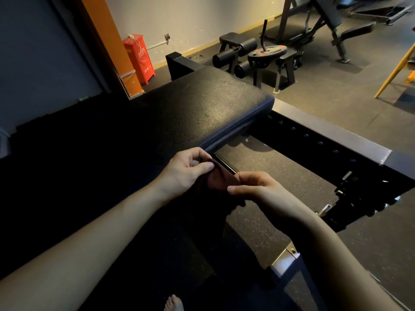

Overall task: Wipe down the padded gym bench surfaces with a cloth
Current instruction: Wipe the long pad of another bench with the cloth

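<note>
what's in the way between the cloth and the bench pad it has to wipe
Nothing visible. The left hand and right hand pinch the dark red cloth right at the edge of the padded bench, and no object shows on its lit top, though its left side is too dark to judge.

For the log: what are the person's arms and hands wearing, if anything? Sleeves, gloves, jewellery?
Nothing is worn. The left hand and right hand are bare, with no gloves and no rings visible on the fingers. The left forearm and right forearm are bare to the frame edge: no sleeves, watch or wristband in view.
</note>
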### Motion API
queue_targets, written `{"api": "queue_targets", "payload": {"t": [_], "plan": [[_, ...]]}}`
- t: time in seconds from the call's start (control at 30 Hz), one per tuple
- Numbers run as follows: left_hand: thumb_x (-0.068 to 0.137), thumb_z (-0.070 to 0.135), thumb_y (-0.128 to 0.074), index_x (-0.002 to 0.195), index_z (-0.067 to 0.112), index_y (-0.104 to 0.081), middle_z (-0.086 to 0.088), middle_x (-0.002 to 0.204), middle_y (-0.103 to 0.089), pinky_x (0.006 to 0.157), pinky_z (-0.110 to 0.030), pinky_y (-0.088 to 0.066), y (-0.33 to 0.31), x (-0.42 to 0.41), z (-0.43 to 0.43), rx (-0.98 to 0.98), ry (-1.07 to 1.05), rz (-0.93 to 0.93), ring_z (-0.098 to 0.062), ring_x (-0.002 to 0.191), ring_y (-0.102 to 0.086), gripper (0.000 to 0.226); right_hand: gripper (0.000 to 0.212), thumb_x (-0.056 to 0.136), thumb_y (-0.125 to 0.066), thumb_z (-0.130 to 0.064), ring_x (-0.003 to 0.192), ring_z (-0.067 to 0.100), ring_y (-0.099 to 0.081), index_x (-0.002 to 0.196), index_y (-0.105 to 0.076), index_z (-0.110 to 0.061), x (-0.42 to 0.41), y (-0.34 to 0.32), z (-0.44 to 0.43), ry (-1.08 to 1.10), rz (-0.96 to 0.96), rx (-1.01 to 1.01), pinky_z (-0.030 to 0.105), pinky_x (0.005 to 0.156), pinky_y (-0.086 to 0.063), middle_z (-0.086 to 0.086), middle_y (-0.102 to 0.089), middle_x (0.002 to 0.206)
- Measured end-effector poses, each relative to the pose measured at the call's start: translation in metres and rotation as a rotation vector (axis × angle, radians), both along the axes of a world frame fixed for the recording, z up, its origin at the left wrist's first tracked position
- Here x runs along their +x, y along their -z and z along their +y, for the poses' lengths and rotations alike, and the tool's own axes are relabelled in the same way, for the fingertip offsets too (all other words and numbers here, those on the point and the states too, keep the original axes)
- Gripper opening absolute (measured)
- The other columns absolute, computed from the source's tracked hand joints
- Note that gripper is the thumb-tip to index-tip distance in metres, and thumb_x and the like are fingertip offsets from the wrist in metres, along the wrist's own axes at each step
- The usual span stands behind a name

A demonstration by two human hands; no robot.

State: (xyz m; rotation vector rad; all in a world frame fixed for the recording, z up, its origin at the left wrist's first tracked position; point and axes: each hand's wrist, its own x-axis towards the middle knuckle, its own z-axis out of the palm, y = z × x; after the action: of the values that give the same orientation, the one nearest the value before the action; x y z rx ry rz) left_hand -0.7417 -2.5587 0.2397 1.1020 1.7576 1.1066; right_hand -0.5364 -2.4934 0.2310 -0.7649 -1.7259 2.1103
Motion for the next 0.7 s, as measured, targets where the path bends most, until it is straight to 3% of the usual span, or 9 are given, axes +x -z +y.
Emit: {"api": "queue_targets", "payload": {"t": [0.1,0.17,0.23,0.27,0.37,0.5,0.57,0.63,0.7], "plan": [[0.089,0.032,-0.076,0.109,0.012,-0.072,-0.002,0.079,-0.072,0.06,-0.022,-0.049,0.018,-0.001,-0.009,-0.105,-0.016,-0.304,-0.014,0.067,-0.062,0.028,0.013,0.088,-0.069,-0.011,0.065,0.013,-0.058,0.093,-0.064,0.0,0.003,0.007,-0.003,0.029,0.093,-0.131,0.023,0.06,-0.042,0.006,-0.066,0.076],[0.088,0.044,-0.075,0.126,0.008,-0.069,-0.011,0.103,-0.073,0.082,-0.033,-0.053,0.03,-0.004,-0.024,-0.267,0.109,-0.593,-0.02,0.086,-0.066,0.052,0.014,0.085,-0.064,-0.01,0.07,0.013,-0.065,0.098,-0.067,-0.004,0.004,0.012,-0.006,0.093,0.16,-0.246,0.021,0.061,-0.049,0.006,-0.071,0.082],[0.09,0.033,-0.075,0.139,0.0,-0.059,-0.019,0.125,-0.067,0.104,-0.04,-0.049,0.04,-0.007,-0.039,-0.33,0.202,-0.836,-0.025,0.107,-0.067,0.062,0.02,0.082,-0.063,-0.01,0.071,0.014,-0.067,0.1,-0.067,-0.004,0.007,0.014,-0.007,0.137,0.19,-0.312,0.019,0.06,-0.051,0.008,-0.072,0.084],[0.091,0.025,-0.072,0.14,-0.002,-0.057,-0.019,0.128,-0.066,0.107,-0.039,-0.049,0.041,-0.006,-0.044,-0.331,0.217,-0.889,-0.025,0.112,-0.067,0.058,0.021,0.081,-0.063,-0.009,0.07,0.014,-0.067,0.101,-0.067,-0.003,0.008,0.014,-0.007,0.147,0.187,-0.318,0.019,0.058,-0.05,0.007,-0.072,0.083],[0.088,0.012,-0.069,0.139,0.001,-0.06,-0.02,0.133,-0.065,0.106,-0.039,-0.05,0.042,0.004,-0.049,-0.275,0.064,-0.968,-0.028,0.118,-0.067,0.053,0.025,0.08,-0.062,-0.002,0.075,0.02,-0.069,0.104,-0.069,0.001,0.012,0.016,-0.008,0.172,0.145,-0.314,0.023,0.061,-0.053,0.013,-0.073,0.089],[0.089,0.021,-0.07,0.143,-0.002,-0.054,-0.021,0.137,-0.063,0.106,-0.045,-0.051,0.047,0.013,-0.041,-0.156,-0.324,-0.952,-0.033,0.122,-0.064,0.06,0.019,0.091,-0.058,0.006,0.079,0.029,-0.067,0.101,-0.072,-0.001,0.009,0.026,-0.013,0.285,0.067,-0.289,0.03,0.067,-0.054,0.019,-0.072,0.093],[0.091,0.027,-0.07,0.129,-0.002,-0.064,-0.02,0.126,-0.069,0.096,-0.044,-0.058,0.045,0.02,-0.041,-0.142,-0.323,-0.911,-0.031,0.114,-0.068,0.049,0.018,0.092,-0.057,0.007,0.082,0.029,-0.068,0.105,-0.069,0.002,0.005,0.029,-0.015,0.365,0.077,-0.314,0.032,0.071,-0.055,0.017,-0.072,0.092],[0.088,0.023,-0.075,0.117,0.008,-0.066,-0.012,0.11,-0.072,0.095,-0.043,-0.056,0.043,0.026,-0.045,-0.14,-0.247,-0.926,-0.025,0.104,-0.07,0.034,0.018,0.093,-0.056,0.008,0.077,0.022,-0.071,0.105,-0.067,0.002,0.003,0.029,-0.014,0.406,0.125,-0.367,0.028,0.066,-0.058,0.012,-0.073,0.087],[0.081,0.012,-0.078,0.124,0.012,-0.058,-0.008,0.106,-0.071,0.098,-0.042,-0.053,0.045,0.031,-0.049,-0.097,-0.261,-0.973,-0.023,0.099,-0.07,0.047,0.019,0.093,-0.055,0.009,0.073,0.018,-0.073,0.103,-0.069,0.0,0.002,0.028,-0.013,0.399,0.16,-0.407,0.025,0.062,-0.059,0.011,-0.075,0.086]]}}
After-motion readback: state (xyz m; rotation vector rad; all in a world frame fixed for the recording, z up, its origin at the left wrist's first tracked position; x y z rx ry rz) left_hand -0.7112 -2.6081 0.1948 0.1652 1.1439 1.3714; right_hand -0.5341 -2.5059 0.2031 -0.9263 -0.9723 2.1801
